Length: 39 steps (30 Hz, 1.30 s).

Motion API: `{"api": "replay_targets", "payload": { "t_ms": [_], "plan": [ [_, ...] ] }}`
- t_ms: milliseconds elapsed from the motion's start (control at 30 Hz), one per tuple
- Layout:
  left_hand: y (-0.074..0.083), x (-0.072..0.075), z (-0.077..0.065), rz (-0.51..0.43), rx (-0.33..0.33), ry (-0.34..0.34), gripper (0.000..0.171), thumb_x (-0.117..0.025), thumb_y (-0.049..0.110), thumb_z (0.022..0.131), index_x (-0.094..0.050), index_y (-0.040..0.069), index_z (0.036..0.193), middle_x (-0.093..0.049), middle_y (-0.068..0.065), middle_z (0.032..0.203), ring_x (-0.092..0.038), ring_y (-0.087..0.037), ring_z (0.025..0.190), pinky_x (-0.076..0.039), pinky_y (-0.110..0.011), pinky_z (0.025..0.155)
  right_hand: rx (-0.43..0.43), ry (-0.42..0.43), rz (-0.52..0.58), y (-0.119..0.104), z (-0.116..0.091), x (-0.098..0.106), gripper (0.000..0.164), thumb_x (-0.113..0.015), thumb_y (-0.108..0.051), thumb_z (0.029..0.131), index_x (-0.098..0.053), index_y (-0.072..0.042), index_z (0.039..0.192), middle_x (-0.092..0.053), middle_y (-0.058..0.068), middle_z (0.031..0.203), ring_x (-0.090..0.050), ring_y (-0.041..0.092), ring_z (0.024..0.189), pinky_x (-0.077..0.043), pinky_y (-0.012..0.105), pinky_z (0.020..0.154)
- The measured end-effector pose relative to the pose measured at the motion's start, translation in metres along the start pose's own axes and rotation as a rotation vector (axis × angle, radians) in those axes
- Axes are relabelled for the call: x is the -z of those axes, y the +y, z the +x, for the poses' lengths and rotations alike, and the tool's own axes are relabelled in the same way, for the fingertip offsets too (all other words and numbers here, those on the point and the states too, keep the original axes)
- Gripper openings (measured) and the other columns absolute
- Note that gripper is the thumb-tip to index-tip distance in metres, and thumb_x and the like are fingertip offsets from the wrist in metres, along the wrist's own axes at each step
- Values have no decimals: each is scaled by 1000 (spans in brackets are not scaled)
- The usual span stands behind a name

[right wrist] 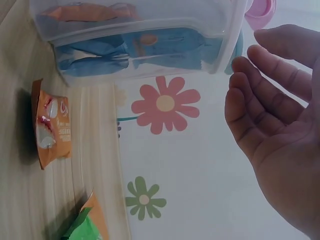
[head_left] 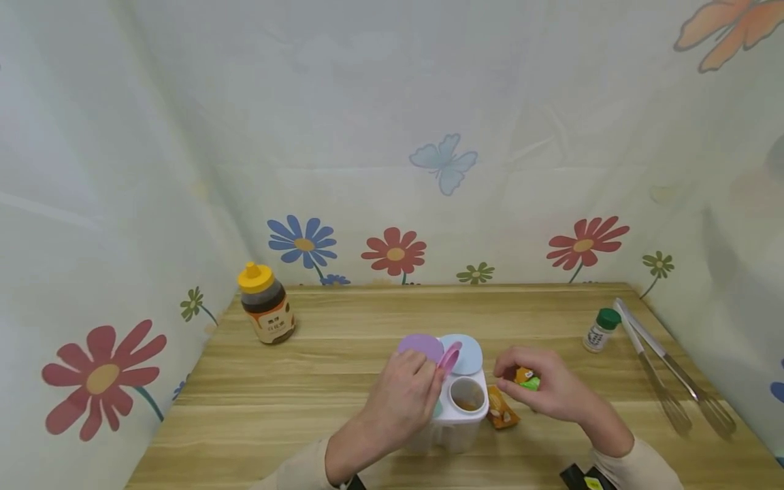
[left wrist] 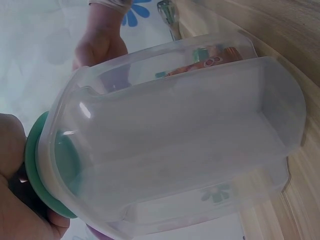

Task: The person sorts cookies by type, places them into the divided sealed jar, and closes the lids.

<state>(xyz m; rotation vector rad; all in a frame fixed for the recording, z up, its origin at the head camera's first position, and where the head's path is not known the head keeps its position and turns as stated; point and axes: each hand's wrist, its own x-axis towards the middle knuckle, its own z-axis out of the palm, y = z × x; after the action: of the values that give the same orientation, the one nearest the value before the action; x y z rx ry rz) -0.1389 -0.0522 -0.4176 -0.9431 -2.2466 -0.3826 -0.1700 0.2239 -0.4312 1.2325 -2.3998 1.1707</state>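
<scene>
My left hand (head_left: 401,395) pinches a pink lid (head_left: 450,358), which stands tilted above a clear multi-compartment container (head_left: 456,435). The container has a purple lid (head_left: 421,346), a light blue lid (head_left: 464,355) and a green lid (left wrist: 37,165); the round mouth (head_left: 467,395) at its near right is uncovered. Through the clear wall, an orange packet (left wrist: 212,61) shows inside. Just right of the container hovers my right hand (head_left: 542,384), its fingers loosely bent with nothing between them. Beneath it on the table lie an orange snack packet (right wrist: 54,127) and a green-and-orange packet (right wrist: 87,222).
A honey-type bottle (head_left: 267,306) with a yellow cap stands at the back left. At the right are a small green-capped shaker (head_left: 601,330) and long metal tongs (head_left: 667,367). A blue packet (right wrist: 165,47) sits in another compartment. A flowered curtain surrounds the wooden table.
</scene>
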Motion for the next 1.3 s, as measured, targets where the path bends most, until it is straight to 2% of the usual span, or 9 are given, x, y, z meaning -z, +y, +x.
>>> {"api": "replay_targets", "payload": {
  "t_ms": [167,433,633,800,1167,1300],
  "plan": [
    [0,1,0,1,-5,2,24,-59,19,93,-52,15,70,-42,5,65,-43,-14,65,-38,-28,66,10,-9,-80,3,-1,-1,17,-73,-9,85,-67,-19,98,-68,-2,89,-58,3,78,-51,24,66],
    [0,1,0,5,-2,-4,24,-59,20,93,-53,15,71,-43,5,65,-44,-14,65,-39,-28,66,-46,-39,-140,12,-5,-5,16,-73,-14,87,-67,-22,99,-65,-15,93,-57,-1,78,-51,22,68],
    [0,1,0,9,-2,-9,24,-59,20,94,-53,15,71,-43,5,66,-44,-14,66,-39,-28,67,-93,-97,-138,18,-7,-6,18,-72,-13,86,-68,-18,103,-67,-8,97,-57,2,81,-52,25,69],
    [0,1,1,11,1,-16,24,-59,20,94,-53,15,71,-43,5,65,-44,-13,66,-39,-27,67,-100,-134,-148,22,-8,-7,20,-72,-11,86,-68,-13,105,-69,-2,99,-59,8,81,-52,27,69],
    [1,1,0,9,7,-22,24,-59,20,94,-53,15,71,-43,5,65,-43,-12,65,-38,-27,65,-125,-167,-156,25,-9,-8,22,-71,-20,88,-67,-12,108,-69,-1,102,-62,13,82,-54,31,71],
    [1,2,1,6,8,-24,23,-59,20,94,-54,15,72,-44,5,66,-44,-13,66,-38,-27,67,-145,-187,-149,27,-9,-8,23,-72,-17,88,-67,-11,109,-69,0,103,-63,14,83,-54,31,72]
  ]
}}
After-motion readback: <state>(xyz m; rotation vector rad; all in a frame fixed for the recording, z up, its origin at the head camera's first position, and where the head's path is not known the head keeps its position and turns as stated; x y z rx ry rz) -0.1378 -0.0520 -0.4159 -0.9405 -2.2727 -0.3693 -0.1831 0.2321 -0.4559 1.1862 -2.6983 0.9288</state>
